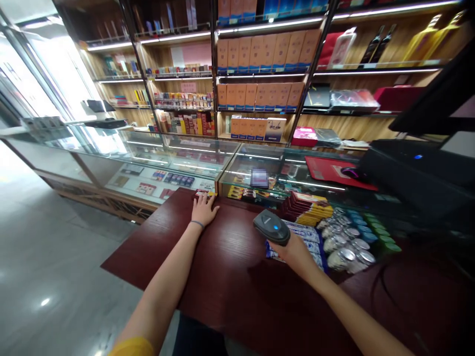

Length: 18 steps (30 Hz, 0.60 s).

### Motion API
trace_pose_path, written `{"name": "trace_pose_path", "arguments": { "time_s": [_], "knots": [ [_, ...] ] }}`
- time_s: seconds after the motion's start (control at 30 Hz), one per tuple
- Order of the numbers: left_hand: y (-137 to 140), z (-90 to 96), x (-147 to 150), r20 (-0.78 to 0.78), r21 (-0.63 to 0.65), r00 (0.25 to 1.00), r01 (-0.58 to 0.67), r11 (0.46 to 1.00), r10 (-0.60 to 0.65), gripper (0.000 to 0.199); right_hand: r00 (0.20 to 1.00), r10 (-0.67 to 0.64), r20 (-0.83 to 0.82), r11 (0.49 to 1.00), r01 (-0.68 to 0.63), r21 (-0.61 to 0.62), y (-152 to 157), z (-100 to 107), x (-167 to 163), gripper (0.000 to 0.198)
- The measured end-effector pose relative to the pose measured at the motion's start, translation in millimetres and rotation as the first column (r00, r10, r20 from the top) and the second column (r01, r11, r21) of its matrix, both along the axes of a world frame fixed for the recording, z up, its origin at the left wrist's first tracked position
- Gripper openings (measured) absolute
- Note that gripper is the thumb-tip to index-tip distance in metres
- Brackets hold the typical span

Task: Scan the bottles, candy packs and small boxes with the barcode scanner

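Observation:
My right hand [295,254] is wrapped round the handle of a dark barcode scanner [272,227]. A blue light glows on the scanner's top, and its head points forward and left over the dark red wooden table [226,247]. My left hand [204,211] lies with fingers stretched out at the table's far edge. Its fingertips touch or rest on a small red and yellow packet [205,193], which they partly cover. Beside and under my right hand lie blue and white wrapped packets [304,232].
Red and yellow boxes [306,205], silver-lidded jars [343,257] and green-lidded cans [382,235] stand on the right. Behind the table runs a glass display counter [178,158]. A red mat [326,170] carries a mouse [351,172], near a dark monitor [434,94]. Stocked shelves line the wall.

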<state>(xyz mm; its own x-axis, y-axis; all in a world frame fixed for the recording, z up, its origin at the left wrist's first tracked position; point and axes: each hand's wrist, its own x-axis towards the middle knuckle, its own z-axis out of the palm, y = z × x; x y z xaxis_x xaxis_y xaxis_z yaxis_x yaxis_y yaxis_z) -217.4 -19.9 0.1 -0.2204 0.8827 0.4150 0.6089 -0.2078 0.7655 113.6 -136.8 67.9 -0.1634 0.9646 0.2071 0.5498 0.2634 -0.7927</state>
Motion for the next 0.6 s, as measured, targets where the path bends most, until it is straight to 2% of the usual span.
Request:
{"name": "trace_pose_path", "arguments": {
  "time_s": [0.07, 0.17, 0.23, 0.3, 0.47, 0.6],
  "knots": [
    [-1.0, 0.2, -0.5, -0.224, -0.059, 0.974, -0.035, 0.998, 0.021, 0.048, 1.0, 0.008, 0.019, 1.0, -0.008, 0.008, -0.3, -2.3, -0.4, 0.04],
    [-5.3, 6.1, 1.3, -0.552, -0.103, 0.833, -0.097, 0.99, 0.024, 0.047, 1.0, -0.01, 0.028, 1.0, 0.01, 0.014, 1.2, -4.6, 1.5, 0.037],
    [-8.4, 11.4, 3.2, -0.655, -0.093, 0.756, -0.101, 0.991, 0.015, 0.046, 1.0, -0.026, 0.014, 1.0, 0.026, 0.012, 3.3, -6.3, 3.9, 0.037],
    [-10.5, 16.0, 4.6, -0.69, -0.091, 0.724, -0.076, 0.993, -0.008, 0.043, 0.999, -0.044, 0.003, 0.999, 0.044, 0.01, 5.6, -8.6, 6.6, 0.038],
    [-12.9, 21.5, 6.0, -0.7, -0.094, 0.713, -0.029, 0.995, -0.046, 0.035, 0.999, -0.052, 0.0, 0.999, 0.052, -0.002, 8.3, -13.4, 12.2, 0.035],
    [-17.1, 25.7, 10.6, -0.668, -0.043, 0.742, 0.039, 0.998, -0.057, 0.032, 0.999, -0.044, -0.029, 0.999, 0.045, 0.005, 7.6, -9.8, 12.2, 0.036]
  ]
}}
